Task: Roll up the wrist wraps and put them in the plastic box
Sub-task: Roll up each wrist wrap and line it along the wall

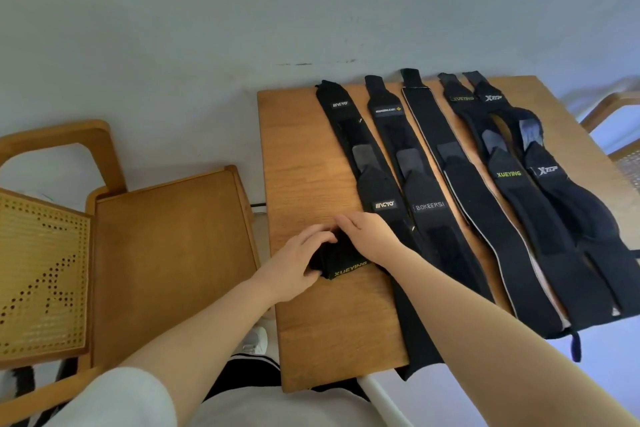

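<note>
A: Where is the wrap being rolled?

B: Near the front left part of the wooden table (311, 333), between the two hands. It is a black rolled wrap (341, 262) with yellow "XUEYING" lettering on the side that faces the camera.

A: What are the hands doing?

B: The left hand (294, 267) has its fingers curled round the left end of the roll, thumb near the front. The right hand (369, 236) lies over the top and right side, fingers bent down onto the fabric. Both have hold of it.

A: Which way does the roll lie?

B: Its long axis seems to run roughly left to right across the table, tilted a little, with the lettering rising toward the right. The hands cover much of it, so its ends are hard to make out.

A: And the others?

B: Flat strips (426, 218) lie side by side to the right, long axes running from the far edge toward the person and fanning out to the right. The near ends of some hang over the front edge. Labels read "BOKEERSI", "XUEYING" and "XTEP".

A: Anything else?

B: A wooden chair (166, 253) with a cane back stands just left of the table.
</note>
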Tool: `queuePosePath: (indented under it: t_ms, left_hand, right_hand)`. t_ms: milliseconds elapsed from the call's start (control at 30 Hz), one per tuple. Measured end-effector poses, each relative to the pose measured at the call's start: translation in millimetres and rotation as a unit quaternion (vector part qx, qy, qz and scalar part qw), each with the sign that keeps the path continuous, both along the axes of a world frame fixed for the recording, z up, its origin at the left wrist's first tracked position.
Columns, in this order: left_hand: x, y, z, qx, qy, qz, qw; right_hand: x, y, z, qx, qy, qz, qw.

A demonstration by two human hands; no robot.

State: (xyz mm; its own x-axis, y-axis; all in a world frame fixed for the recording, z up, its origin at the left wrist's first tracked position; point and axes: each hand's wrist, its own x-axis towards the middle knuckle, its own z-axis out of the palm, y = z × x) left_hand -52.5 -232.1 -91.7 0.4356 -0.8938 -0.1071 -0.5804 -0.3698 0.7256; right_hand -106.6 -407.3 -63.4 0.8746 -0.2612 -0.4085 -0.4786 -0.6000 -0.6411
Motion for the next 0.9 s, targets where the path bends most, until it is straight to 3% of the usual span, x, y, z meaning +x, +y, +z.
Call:
queuePosePath:
  t_ms: [133,267,367,467,567,733,800,867,900]
  left_hand:
    - [9.4,-5.7,7.9,0.017,0.048,0.008,0.999]
    - [26.1,-7.7,11.9,0.026,0.178,0.057,0.982]
    - [47.0,-6.7,13.4,0.006,0.316,0.142,0.938]
    - [66.4,-7.2,23.2,-0.046,0.408,0.182,0.893]
    - [86.7,-9.3,28.3,-0.091,0.412,0.200,0.884]
    - [130.9,-23.5,33.4,-0.157,0.453,0.226,0.848]
    - [150.9,-32.8,35.1,-0.144,0.376,0.203,0.893]
    - [175.5,-45.9,34.0,-0.108,0.243,0.177,0.948]
    - [190.0,-53.9,31.9,-0.101,0.193,0.177,0.960]
  right_hand:
    - [-2.0,-9.7,-0.6,0.085,0.027,0.016,0.996]
    - [0.1,-21.4,4.2,0.278,0.092,-0.065,0.954]
    - [-0.6,-28.1,-0.1,0.402,0.095,-0.129,0.902]
    - [11.1,-21.2,-1.1,0.444,0.022,-0.187,0.876]
    - [35.1,-15.5,2.9,0.455,-0.052,-0.228,0.859]
    - [87.1,-7.9,9.0,0.390,-0.113,-0.284,0.869]
    - [111.0,-6.4,7.8,0.407,-0.131,-0.319,0.846]
    - [137.2,-7.9,7.2,0.435,-0.148,-0.349,0.817]
    - [150.7,-8.9,7.3,0.430,-0.155,-0.357,0.815]
